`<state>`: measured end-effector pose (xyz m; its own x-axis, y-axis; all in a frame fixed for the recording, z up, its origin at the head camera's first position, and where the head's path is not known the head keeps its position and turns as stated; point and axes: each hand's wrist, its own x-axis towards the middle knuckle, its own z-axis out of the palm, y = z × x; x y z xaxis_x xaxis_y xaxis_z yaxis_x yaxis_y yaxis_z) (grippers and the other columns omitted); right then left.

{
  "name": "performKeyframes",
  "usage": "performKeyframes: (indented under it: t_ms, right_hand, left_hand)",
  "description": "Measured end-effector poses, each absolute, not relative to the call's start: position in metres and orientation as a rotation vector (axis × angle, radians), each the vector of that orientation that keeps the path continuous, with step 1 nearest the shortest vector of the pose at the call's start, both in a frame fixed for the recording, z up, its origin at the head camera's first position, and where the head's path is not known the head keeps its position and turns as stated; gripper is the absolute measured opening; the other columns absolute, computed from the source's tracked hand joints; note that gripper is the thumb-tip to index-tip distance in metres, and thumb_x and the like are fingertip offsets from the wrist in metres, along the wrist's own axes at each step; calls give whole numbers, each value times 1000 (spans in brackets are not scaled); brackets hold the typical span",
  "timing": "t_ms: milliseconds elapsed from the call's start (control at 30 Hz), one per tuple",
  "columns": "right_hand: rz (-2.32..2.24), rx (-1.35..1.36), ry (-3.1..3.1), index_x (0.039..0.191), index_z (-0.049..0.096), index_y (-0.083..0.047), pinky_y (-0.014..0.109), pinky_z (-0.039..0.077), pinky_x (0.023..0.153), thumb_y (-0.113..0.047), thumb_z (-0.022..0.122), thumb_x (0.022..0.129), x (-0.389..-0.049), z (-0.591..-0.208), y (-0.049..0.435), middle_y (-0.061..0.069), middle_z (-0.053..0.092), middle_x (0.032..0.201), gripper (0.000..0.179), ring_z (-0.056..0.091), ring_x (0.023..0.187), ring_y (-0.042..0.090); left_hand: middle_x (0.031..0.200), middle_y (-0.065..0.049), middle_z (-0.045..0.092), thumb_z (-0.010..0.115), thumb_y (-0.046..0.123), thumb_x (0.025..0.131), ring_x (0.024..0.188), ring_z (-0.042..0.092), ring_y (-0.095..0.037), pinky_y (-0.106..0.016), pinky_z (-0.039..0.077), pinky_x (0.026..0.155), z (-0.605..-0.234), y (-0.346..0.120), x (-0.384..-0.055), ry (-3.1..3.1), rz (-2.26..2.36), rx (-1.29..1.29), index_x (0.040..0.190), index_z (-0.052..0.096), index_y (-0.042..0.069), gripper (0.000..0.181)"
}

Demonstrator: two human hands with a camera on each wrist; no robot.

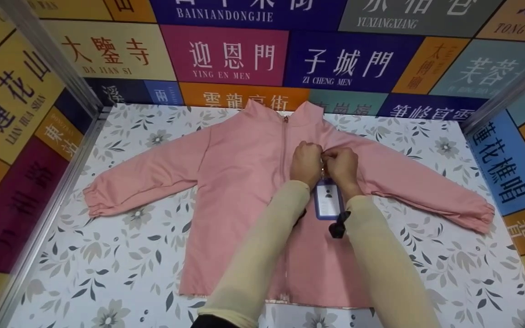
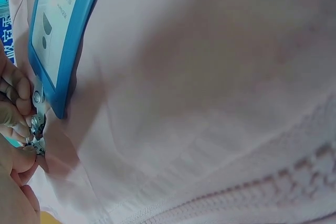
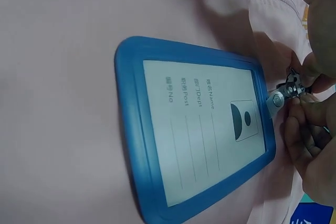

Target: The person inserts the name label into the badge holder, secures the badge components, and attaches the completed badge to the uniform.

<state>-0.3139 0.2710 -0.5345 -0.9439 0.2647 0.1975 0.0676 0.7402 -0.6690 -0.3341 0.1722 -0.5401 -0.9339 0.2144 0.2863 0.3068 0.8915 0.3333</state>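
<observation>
A pink zip-up jacket (image 1: 239,196) lies spread out, front up. On its chest, to the right of the zip, is a badge holder (image 1: 328,199) with a blue frame and a white card. A small metal clip (image 3: 290,87) joins its top edge through a strap with a snap button (image 3: 275,100). My left hand (image 1: 307,163) pinches a raised fold of jacket cloth beside the clip. From the right, my right hand (image 1: 342,167) pinches the clip, fingertips close to the left ones. Fingers partly hide the clip's jaws.
The jacket lies on a table (image 1: 121,255) covered in a white floral print. Panels (image 1: 226,54) with large lettering stand behind and at both sides. A black strap end (image 1: 337,229) hangs at my right wrist, over the jacket.
</observation>
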Motion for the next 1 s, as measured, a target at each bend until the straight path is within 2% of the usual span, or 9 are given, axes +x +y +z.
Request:
performKeyframes:
  t_ms: [100, 367, 533, 667, 767, 867, 1000]
  right_hand:
    - [1015, -258, -2660, 80, 79, 0, 31, 46, 66, -2, 62, 83, -314, -535, 270, 16, 74, 77, 17, 65, 72, 29]
    - [1008, -275, -2656, 80, 80, -2, 36, 49, 72, -2, 64, 81, -315, -534, 269, 15, 76, 82, 15, 67, 76, 30]
    - [986, -275, -2633, 76, 79, -2, 36, 48, 68, -1, 63, 81, -316, -536, 268, 15, 74, 77, 16, 65, 72, 30]
    - [1001, -290, -2612, 76, 78, 0, 40, 50, 71, 1, 63, 82, -317, -535, 266, 16, 75, 79, 16, 66, 75, 32]
    - [1050, -311, -2614, 81, 79, 0, 35, 50, 70, 0, 65, 83, -317, -534, 266, 17, 75, 83, 14, 67, 76, 30]
    - [1111, -325, -2621, 85, 79, -1, 24, 47, 63, -3, 66, 85, -317, -534, 268, 16, 75, 83, 13, 63, 69, 20]
    - [1243, -345, -2622, 85, 77, -1, 17, 42, 54, -6, 67, 86, -314, -532, 274, 9, 70, 75, 12, 54, 57, 8]
  left_hand:
    - [83, -3, 74, 64, 9, 87, 85, 68, -21, -32, 56, 82, -540, 172, -335, -2819, -576, -389, 84, 79, 16, 17]
    - [82, -4, 74, 64, 9, 88, 84, 68, -22, -32, 56, 80, -540, 173, -334, -2806, -628, -376, 83, 79, 15, 17]
    - [83, -4, 74, 65, 11, 88, 84, 69, -22, -33, 57, 80, -539, 175, -332, -2801, -628, -372, 83, 79, 14, 15]
    - [82, -3, 74, 66, 11, 87, 83, 68, -22, -34, 56, 80, -539, 175, -332, -2797, -624, -378, 83, 79, 14, 14]
    - [82, -2, 74, 68, 12, 86, 84, 67, -22, -33, 55, 80, -541, 173, -333, -2799, -612, -386, 84, 78, 15, 11]
    - [83, -2, 74, 68, 13, 86, 85, 67, -22, -34, 55, 82, -542, 171, -333, -2796, -568, -396, 85, 78, 17, 10]
    - [83, -1, 73, 66, 14, 88, 84, 66, -22, -34, 55, 81, -542, 170, -333, -2772, -554, -409, 87, 77, 18, 12]
